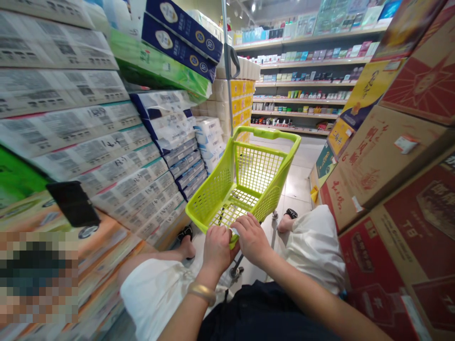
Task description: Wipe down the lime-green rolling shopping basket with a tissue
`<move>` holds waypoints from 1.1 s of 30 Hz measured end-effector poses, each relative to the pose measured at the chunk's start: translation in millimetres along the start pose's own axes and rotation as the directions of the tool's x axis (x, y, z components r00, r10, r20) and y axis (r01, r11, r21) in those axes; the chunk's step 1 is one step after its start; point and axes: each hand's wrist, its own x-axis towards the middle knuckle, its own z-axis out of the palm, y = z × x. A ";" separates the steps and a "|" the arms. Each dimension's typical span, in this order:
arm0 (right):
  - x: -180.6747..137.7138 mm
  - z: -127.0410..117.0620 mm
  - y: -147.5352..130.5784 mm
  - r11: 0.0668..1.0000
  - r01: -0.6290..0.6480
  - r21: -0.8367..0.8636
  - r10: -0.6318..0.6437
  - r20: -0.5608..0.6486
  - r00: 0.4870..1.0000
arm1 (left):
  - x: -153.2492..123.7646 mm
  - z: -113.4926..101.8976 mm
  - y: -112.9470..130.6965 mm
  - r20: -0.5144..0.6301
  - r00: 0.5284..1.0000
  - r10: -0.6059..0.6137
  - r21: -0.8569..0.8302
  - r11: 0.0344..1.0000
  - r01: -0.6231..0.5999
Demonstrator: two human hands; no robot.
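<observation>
A lime-green plastic shopping cart (209, 208) stands in front of me, its basket lattice-walled with nothing visible inside. My left hand (217, 247) is closed at the cart's near rim, a gold-coloured bangle (201, 292) on its wrist. Close beside it, my right hand (251, 237) curls its fingers over the same rim. Between the two hands a small white bit shows, too small to name. My hands cover the part of the rim that they grip.
Stacked paper-goods packs (88, 118) line the left side, with a dark phone-like slab (73, 203) near them. Cardboard cartons (369, 156) rise on the right. A metal pole (228, 94) stands beyond the cart, and stocked shelves (302, 64) fill the back. Tiled floor (295, 182) runs between.
</observation>
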 end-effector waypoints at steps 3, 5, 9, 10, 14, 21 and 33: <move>8.9 -5.3 18.0 0.998 -0.054 -0.038 0.053 -0.017 0.998 | 0.7 0.0 0.7 0.008 1.000 -0.008 0.004 1.000 0.007; 14.9 -8.1 26.9 0.991 -0.114 -0.065 0.112 -0.032 0.993 | 1.6 -0.1 1.8 0.017 1.000 -0.021 0.011 1.000 0.021; 13.0 -4.5 17.1 0.986 -0.157 -0.062 0.153 -0.053 0.987 | 2.3 -1.0 2.5 0.015 1.000 -0.026 -0.002 1.000 0.026; 9.7 -2.3 10.7 0.989 -0.139 -0.047 0.136 -0.052 0.989 | 2.1 -1.1 2.1 0.013 1.000 -0.022 -0.011 1.000 0.022; -0.8 3.2 -4.4 1.000 -0.017 0.004 0.017 -0.016 1.000 | 0.3 -0.7 -0.2 0.007 1.000 -0.011 -0.013 1.000 0.011; 17.0 -8.5 30.7 0.989 -0.134 -0.062 0.132 -0.048 0.990 | 0.9 1.5 1.6 0.022 1.000 -0.021 0.001 1.000 0.021; 1.4 0.4 10.5 0.999 0.027 0.019 -0.027 0.008 1.000 | -0.8 0.8 -1.0 0.012 1.000 -0.001 0.019 1.000 0.000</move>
